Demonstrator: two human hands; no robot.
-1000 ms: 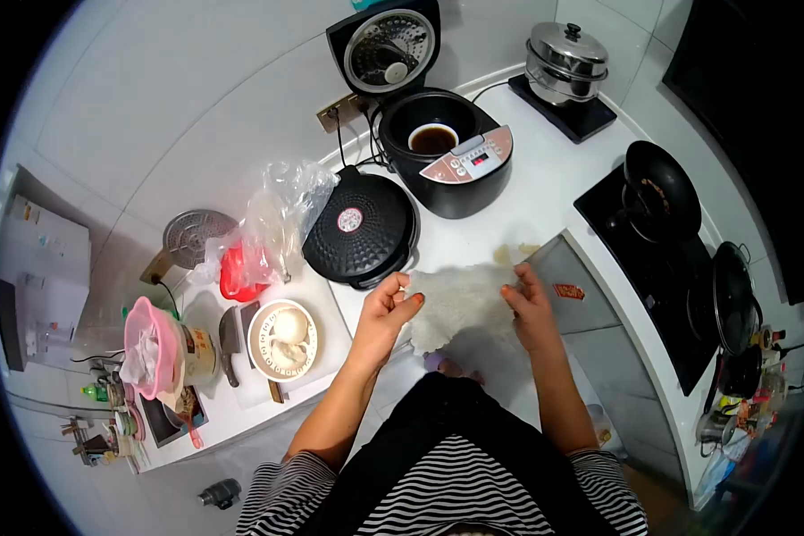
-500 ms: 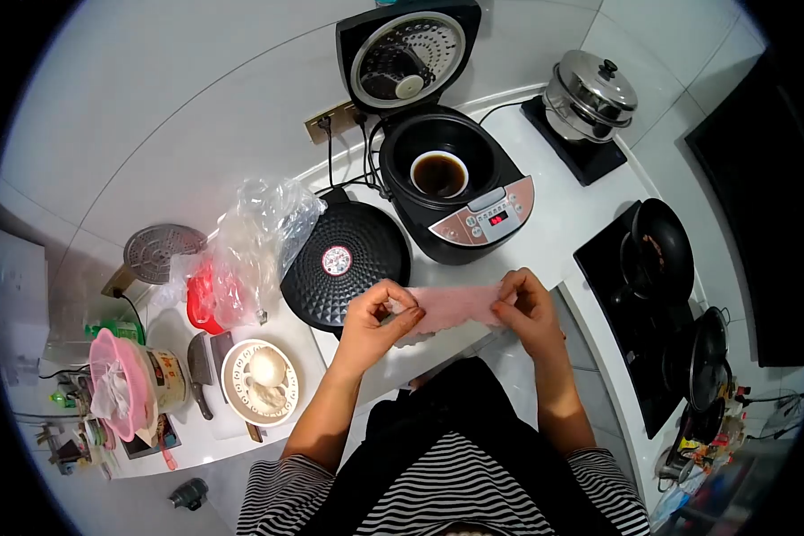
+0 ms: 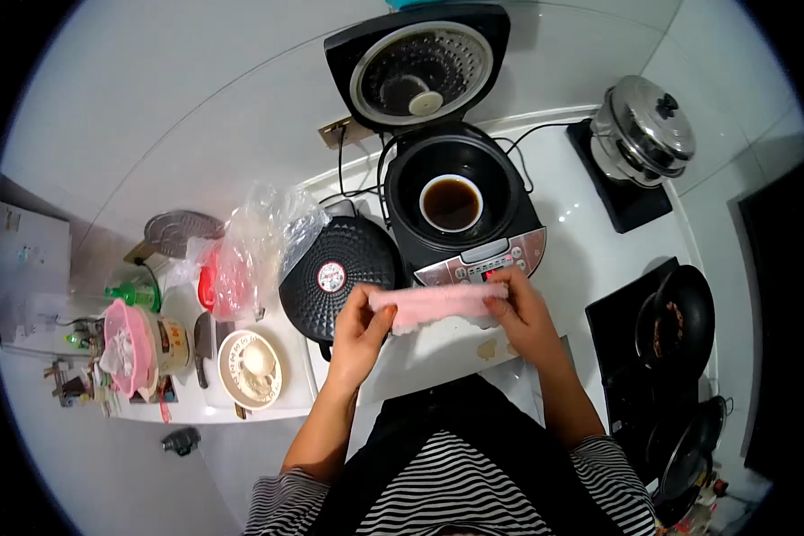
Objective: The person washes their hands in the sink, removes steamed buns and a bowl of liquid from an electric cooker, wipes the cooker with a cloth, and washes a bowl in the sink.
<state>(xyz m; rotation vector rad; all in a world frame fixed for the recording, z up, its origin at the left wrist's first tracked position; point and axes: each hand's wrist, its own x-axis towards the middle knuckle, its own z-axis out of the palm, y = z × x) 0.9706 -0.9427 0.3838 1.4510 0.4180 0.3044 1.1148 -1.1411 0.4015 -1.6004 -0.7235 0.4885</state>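
A pink cloth (image 3: 438,306), folded into a strip with a scalloped lower edge, is stretched between my two hands. My left hand (image 3: 363,335) pinches its left end, with the thumb on the near side. My right hand (image 3: 520,317) grips the other end the same way. Just beyond the cloth stands a rice cooker (image 3: 473,259) with its lid (image 3: 424,71) raised. Inside its pot sits a white-rimmed bowl of dark brown liquid (image 3: 451,204). A black round electric griddle (image 3: 335,246), closed, lies behind my left hand.
On the left are clear plastic bags (image 3: 268,232), a bowl with a white ball-shaped item (image 3: 251,371), a knife (image 3: 202,348) and a pink basket (image 3: 125,348). A steel pot (image 3: 639,134) stands back right. A pan (image 3: 683,308) rests on the black stove at right.
The view has shifted closer to the rice cooker. Both hands still hold the cloth, which now appears as a narrower, thicker strip, closer to the cooker's front.
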